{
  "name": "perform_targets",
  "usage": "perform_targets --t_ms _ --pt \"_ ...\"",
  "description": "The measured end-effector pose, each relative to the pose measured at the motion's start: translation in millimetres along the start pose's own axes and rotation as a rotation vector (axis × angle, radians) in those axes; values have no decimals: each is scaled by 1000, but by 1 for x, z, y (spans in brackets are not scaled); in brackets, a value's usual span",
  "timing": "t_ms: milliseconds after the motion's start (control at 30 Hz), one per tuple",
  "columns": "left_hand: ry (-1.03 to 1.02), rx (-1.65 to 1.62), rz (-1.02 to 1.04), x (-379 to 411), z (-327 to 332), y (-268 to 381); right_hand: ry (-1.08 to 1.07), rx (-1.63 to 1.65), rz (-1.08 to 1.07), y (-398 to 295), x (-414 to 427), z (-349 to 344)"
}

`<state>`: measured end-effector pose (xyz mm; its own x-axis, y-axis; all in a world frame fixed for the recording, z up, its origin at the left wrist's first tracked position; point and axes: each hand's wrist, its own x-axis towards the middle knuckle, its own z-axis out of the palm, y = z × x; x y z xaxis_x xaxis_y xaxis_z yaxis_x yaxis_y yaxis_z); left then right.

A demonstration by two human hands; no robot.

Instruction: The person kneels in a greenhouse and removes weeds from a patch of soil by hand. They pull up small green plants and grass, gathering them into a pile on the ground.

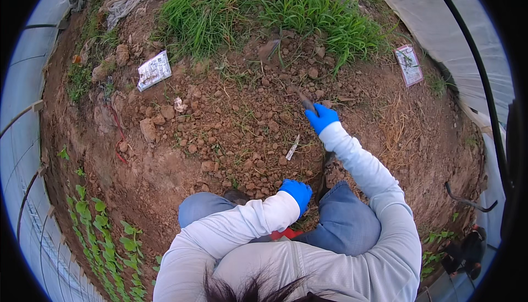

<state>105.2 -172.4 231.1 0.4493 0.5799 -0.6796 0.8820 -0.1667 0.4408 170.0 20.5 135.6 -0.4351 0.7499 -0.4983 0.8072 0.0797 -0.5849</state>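
Note:
My right hand (322,118), in a blue glove, grips the wooden handle (306,101) of a short hand tool, probably a hand hoe. Its blurred metal blade (269,49) is over the loose soil beside the grass. Held in front of my body between my knees, my left hand (298,194) wears a blue glove too. Its fingers are curled in and nothing sticks out of them; the palm is hidden. Broken brown clods (247,145) cover the ground before me. Tall green grass (202,17) grows at the far side, with another leafy clump (326,21) to its right.
A dirty white packet (154,71) lies at left, a red-edged one (408,66) at right. A pale scrap (293,148) is near my knees. Seedlings (103,236) grow in rows at lower left. Plastic sheeting (445,17) and a dark pipe (474,50) bound the right side.

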Motion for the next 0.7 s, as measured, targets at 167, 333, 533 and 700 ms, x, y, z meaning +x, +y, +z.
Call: perform_targets --t_ms 167,333,533,700 --pt "10 20 -28 0 2 -1 5 59 -50 5 -12 7" --pt "-20 -15 -3 1 -3 3 70 42 -42 -3 13 -2" --pt "-18 -65 -31 3 -4 -7 -69 3 -17 -15 -20 -4" --pt "34 -304 -114 -2 -31 -53 64 589 71 28 -59 -16"
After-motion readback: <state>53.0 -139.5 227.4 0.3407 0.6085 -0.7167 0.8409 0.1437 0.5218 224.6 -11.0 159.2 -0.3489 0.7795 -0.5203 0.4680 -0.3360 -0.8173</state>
